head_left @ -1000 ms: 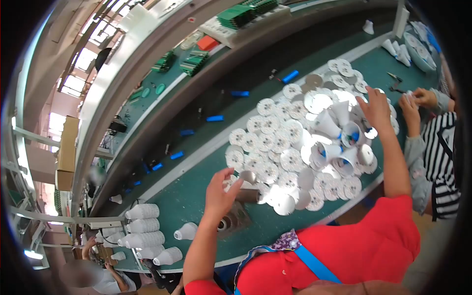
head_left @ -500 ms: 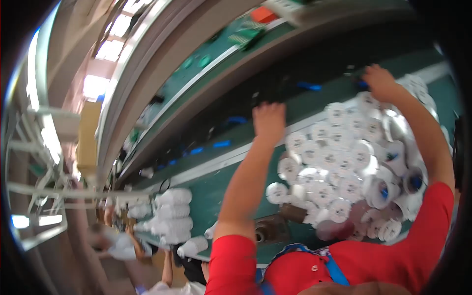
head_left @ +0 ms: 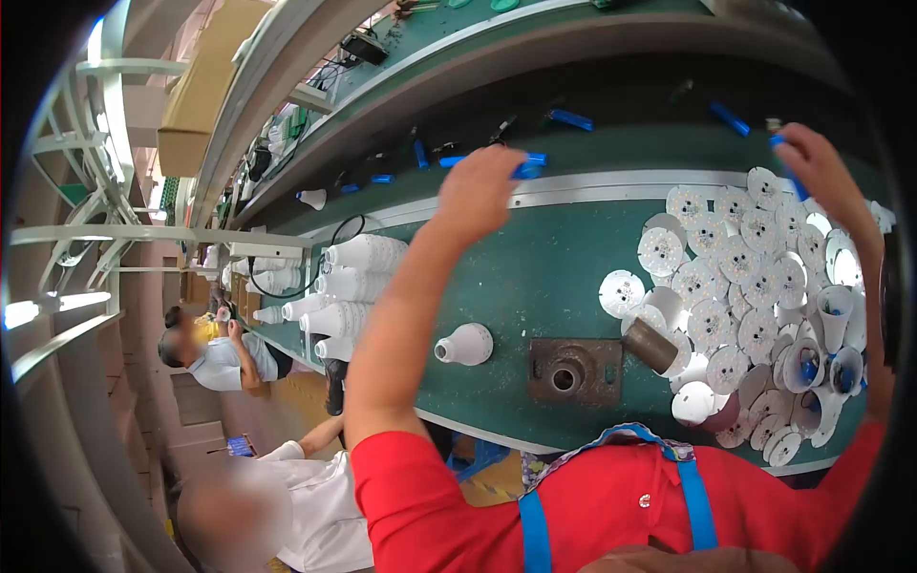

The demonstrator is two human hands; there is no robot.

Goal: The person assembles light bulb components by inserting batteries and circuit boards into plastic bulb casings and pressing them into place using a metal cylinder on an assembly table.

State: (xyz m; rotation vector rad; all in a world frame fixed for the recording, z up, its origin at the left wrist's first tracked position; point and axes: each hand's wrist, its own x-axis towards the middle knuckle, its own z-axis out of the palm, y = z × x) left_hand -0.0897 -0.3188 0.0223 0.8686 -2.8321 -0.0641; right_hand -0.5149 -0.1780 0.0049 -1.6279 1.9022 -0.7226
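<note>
My left hand (head_left: pixel 478 191) is closed on blue pieces (head_left: pixel 527 166) at the belt's near edge. Over at the right, my right hand (head_left: pixel 817 167) grips a blue piece (head_left: pixel 791 174) with its fingers together. Below that hand lies a wide pile of white round discs (head_left: pixel 709 323) with small components on them. White cones (head_left: pixel 804 365) with blue pieces inside sit at the pile's right side. A metal block (head_left: pixel 575 371) with a round socket rests on the green table (head_left: pixel 535 277), and a brown cylinder (head_left: pixel 650 346) touches the discs.
The dark belt (head_left: pixel 630 115) carries more blue pieces (head_left: pixel 730 119) with wires. White bulb housings (head_left: pixel 355 285) are stacked at the left, and one housing (head_left: pixel 465 345) lies apart. Two people, one in a white shirt (head_left: pixel 320 511), are at the lower left. A black cable (head_left: pixel 334 234) loops near the stack.
Both hands have gone from the discs to the belt and closed on blue pieces. The view has swung left, so the pile shows farther right and more of the two people appears.
</note>
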